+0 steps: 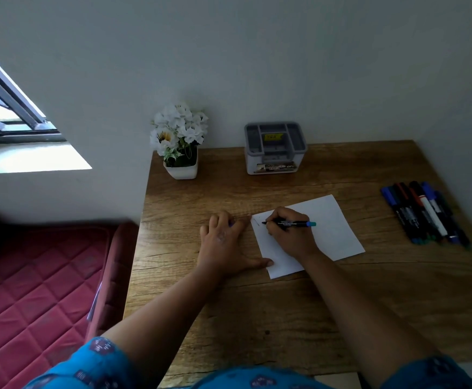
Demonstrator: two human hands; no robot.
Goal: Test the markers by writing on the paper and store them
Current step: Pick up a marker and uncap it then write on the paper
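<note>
A white sheet of paper (333, 228) lies on the wooden table (257, 304). My right hand (290, 234) grips a black marker (293, 223) with a blue end, its tip touching the paper's upper left corner beside a faint mark. My left hand (226, 242) rests on the table beside the paper's left edge, thumb on the sheet, fingers curled round a small purple thing, probably the cap. Several capped markers (425, 211) lie in a row at the table's right edge. A grey and white organiser box (275, 148) stands at the back.
A white pot of white flowers (180, 141) stands at the table's back left corner against the wall. A red quilted mattress (33, 290) lies left of the table. A window (7, 108) is at the upper left.
</note>
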